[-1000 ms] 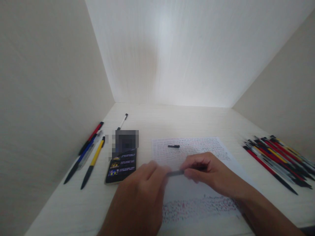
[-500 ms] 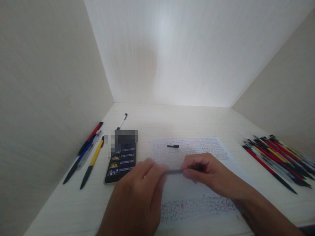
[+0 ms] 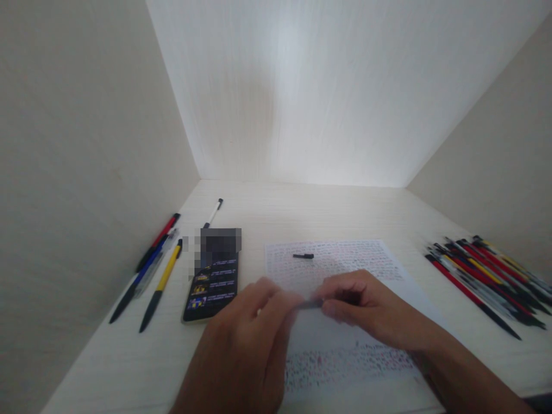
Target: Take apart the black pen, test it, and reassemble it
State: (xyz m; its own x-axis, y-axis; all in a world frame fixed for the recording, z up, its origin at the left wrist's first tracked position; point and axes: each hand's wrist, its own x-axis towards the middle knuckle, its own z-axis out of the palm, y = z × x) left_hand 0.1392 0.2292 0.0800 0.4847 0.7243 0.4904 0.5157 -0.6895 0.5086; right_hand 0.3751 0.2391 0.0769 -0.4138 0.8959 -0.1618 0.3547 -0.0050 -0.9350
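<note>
Both hands meet over a sheet of paper (image 3: 340,259) covered in small scribbles. My left hand (image 3: 245,351) pinches one end of a thin dark pen part (image 3: 311,303), and my right hand (image 3: 366,307) is closed round the other end. Only a short stretch of the part shows between the fingertips. A small black pen piece (image 3: 303,256) lies loose on the paper beyond the hands.
A phone (image 3: 211,282) lies to the left of the paper. Several pens (image 3: 153,270) lie at the far left and a white pen (image 3: 214,213) behind the phone. A pile of red, black and yellow pens (image 3: 487,276) lies at the right. Walls close in on three sides.
My two hands have come closer together, so less of the dark pen part shows between the fingers. Nothing else on the desk has moved.
</note>
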